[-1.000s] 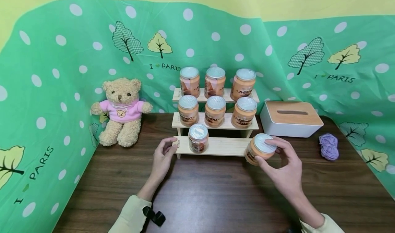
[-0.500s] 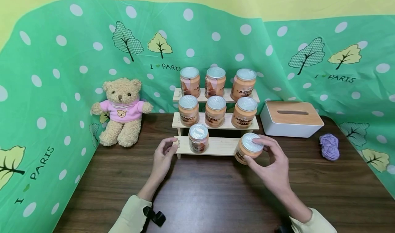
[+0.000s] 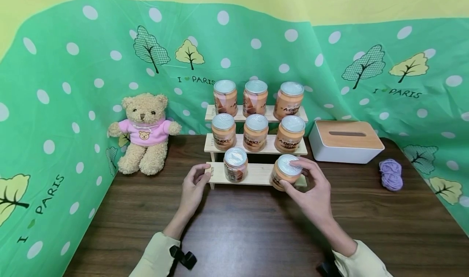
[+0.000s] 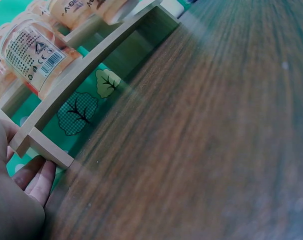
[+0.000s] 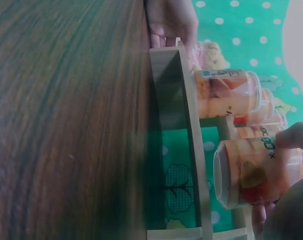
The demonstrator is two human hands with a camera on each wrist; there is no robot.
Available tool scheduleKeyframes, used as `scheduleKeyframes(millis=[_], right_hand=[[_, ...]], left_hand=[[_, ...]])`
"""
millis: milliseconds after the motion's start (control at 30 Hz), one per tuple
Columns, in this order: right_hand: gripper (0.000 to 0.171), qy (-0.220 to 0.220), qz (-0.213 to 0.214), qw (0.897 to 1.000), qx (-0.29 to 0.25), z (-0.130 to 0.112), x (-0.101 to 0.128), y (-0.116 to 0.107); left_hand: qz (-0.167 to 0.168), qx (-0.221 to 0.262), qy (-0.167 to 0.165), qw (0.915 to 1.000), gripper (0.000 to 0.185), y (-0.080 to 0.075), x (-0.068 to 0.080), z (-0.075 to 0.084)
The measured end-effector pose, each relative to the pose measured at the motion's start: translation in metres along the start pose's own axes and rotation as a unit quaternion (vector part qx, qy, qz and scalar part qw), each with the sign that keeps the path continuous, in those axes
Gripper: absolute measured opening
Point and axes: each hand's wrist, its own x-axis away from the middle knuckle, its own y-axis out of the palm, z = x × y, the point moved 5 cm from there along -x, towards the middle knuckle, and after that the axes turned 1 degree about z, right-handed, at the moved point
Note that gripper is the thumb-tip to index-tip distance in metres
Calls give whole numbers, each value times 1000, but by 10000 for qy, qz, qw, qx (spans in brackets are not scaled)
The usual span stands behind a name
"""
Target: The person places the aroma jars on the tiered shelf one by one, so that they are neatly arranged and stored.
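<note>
My right hand (image 3: 316, 193) holds a jar with a silver lid and orange contents (image 3: 283, 178) by its sides, thumb in front and fingers behind. This jar is slightly tilted over the right part of the lowest step of a three-tier wooden display stand (image 3: 258, 174). In the right wrist view a narrow gap shows between the held jar's base (image 5: 220, 175) and the step. My left hand (image 3: 193, 186) grips the left end of that step, its fingers by the leg (image 4: 50, 147) in the left wrist view. A similar jar (image 3: 235, 169) stands upright left of centre on the step.
Three jars stand on the middle tier (image 3: 209, 141) and three on the top tier (image 3: 209, 112). A teddy bear (image 3: 148, 132) sits at left. At right are a tissue box (image 3: 344, 148) and purple yarn (image 3: 391, 175). Green printed cloth (image 3: 256, 57) hangs behind the dark wooden table (image 3: 249, 228).
My right hand has moved left with the jar, from beyond the lowest step's right end to over its right part. The left hand has stayed on the stand's end.
</note>
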Motion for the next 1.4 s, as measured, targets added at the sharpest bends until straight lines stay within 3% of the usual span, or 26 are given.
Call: scheduleKeyframes(millis=[233, 367, 467, 600, 667, 833, 933, 1100, 1400], right_hand=[[56, -88, 56, 9999, 51, 5, -1, 8], [55, -61, 47, 9999, 67, 7, -1, 12], [55, -56, 15, 9999, 126, 7, -1, 15], [55, -78, -13, 9997, 238, 8, -2, 18], [56, -93, -26, 9996, 278, 8, -2, 19], [56, -192, -33, 9992, 335, 8, -3, 21], [56, -226, 8, 9989, 403, 9, -3, 22], [57, -163, 25, 9987, 481, 11, -4, 23], [58, -391, 98, 9967, 704, 12, -5, 22]], left_hand=[[27, -36, 10, 10000, 25, 0, 0, 0], [-10, 8, 246, 9997, 25, -1, 0, -1], [-44, 52, 547, 9985, 25, -4, -2, -10], [-64, 95, 561, 9984, 22, -9, -11, -35], [-94, 89, 577, 9983, 22, -9, -12, -38], [-102, 21, 686, 9976, 25, -4, -4, -15], [-65, -27, 408, 9991, 26, -1, 0, -4], [5, -63, 18, 10000, 25, -1, 0, -1], [22, -40, 432, 9991, 23, -2, 1, -4]])
